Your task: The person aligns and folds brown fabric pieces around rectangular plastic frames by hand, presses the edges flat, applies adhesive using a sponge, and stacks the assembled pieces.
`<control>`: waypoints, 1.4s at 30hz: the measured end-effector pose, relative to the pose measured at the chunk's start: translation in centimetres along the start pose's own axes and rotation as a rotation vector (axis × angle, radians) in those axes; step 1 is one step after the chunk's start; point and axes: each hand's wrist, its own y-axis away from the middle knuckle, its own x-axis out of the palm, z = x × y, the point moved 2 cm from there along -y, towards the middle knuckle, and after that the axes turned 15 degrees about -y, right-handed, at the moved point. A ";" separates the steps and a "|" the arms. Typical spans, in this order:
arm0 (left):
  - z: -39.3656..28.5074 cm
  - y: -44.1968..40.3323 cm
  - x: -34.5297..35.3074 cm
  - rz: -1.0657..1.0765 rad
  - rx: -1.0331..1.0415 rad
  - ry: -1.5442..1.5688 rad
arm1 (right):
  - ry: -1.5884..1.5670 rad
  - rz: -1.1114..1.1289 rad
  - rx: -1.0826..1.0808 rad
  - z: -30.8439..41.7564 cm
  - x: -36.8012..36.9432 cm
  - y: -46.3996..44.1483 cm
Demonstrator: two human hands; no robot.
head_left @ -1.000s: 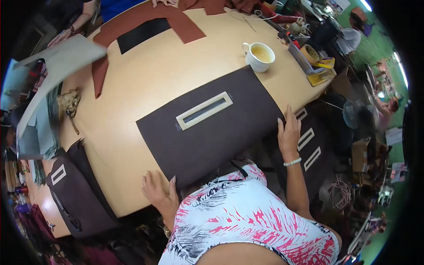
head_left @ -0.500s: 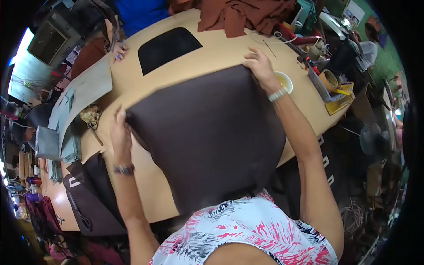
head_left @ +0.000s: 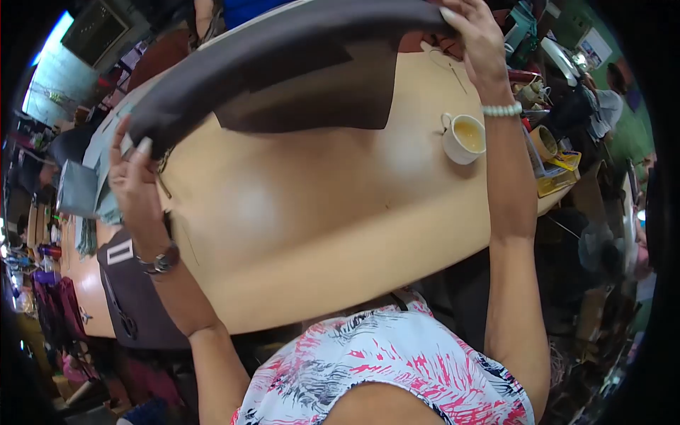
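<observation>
A dark brown, leather-like sheet (head_left: pixel 297 46) is held up over the far side of the table (head_left: pixel 297 219). Its upper part bends into a curve, and a lower flap hangs down toward the tabletop. My left hand (head_left: pixel 134 177) pinches the sheet's left corner between thumb and fingers. At the opposite corner, my right hand (head_left: pixel 482 42) grips it, thumb on the near side. The sheet blocks much of the far table from sight. Below my right hand stands a white cup (head_left: pixel 464 142) with yellowish liquid in it.
Scissors (head_left: pixel 127 322) lie on dark material (head_left: pixel 159 336) at the table's left. A grey box-like object (head_left: pixel 76 188) is beside pale folded cloth. On the right edge are a tape roll (head_left: pixel 544 142) and a yellow item (head_left: pixel 559 180). Across the table is a person in blue (head_left: pixel 248 10).
Both hands have moved up and away from my body, carrying the sheet to the far side. The near tabletop and whole cup now show, while the black piece at the back is hidden.
</observation>
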 end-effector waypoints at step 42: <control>0.0 11.9 10.5 0.495 0.063 -0.520 | 0.680 -0.145 0.268 -3.3 -8.9 25.5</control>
